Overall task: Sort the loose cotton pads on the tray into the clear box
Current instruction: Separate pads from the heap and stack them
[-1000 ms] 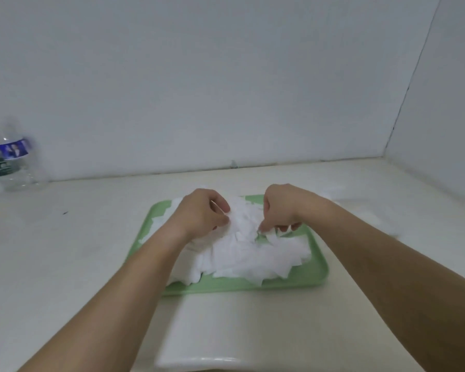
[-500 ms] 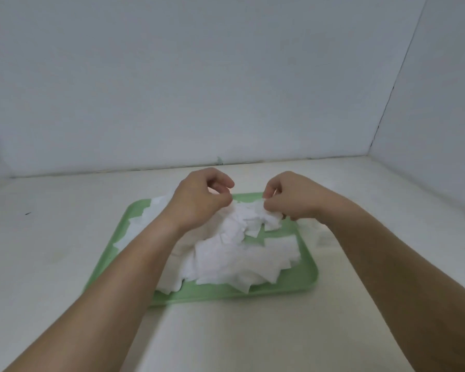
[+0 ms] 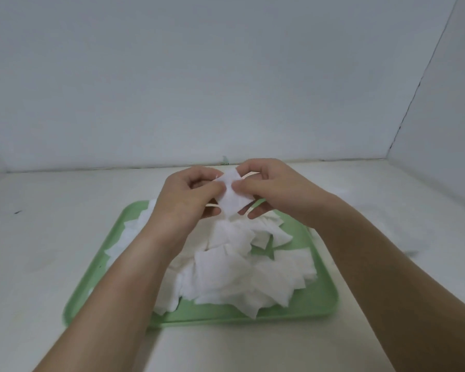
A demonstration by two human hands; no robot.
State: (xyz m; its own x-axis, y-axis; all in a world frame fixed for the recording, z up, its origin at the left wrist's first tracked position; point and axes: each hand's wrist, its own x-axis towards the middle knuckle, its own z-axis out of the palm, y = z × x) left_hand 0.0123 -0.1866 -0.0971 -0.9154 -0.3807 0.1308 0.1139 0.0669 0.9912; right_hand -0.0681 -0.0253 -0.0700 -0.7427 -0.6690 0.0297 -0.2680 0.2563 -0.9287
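Your left hand (image 3: 191, 196) and right hand (image 3: 266, 189) pinch one cotton pad (image 3: 232, 201) at frame centre; the pile (image 3: 239, 269) on the tray (image 3: 322, 299) remains unsorted, with no clear box in view.

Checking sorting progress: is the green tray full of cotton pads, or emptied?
Full. A heap of white pads covers most of the green tray; the left hand and right hand pinch a single pad above it.

Cream table (image 3: 38, 251) w/ 1 green tray (image 3: 321, 300) on it.
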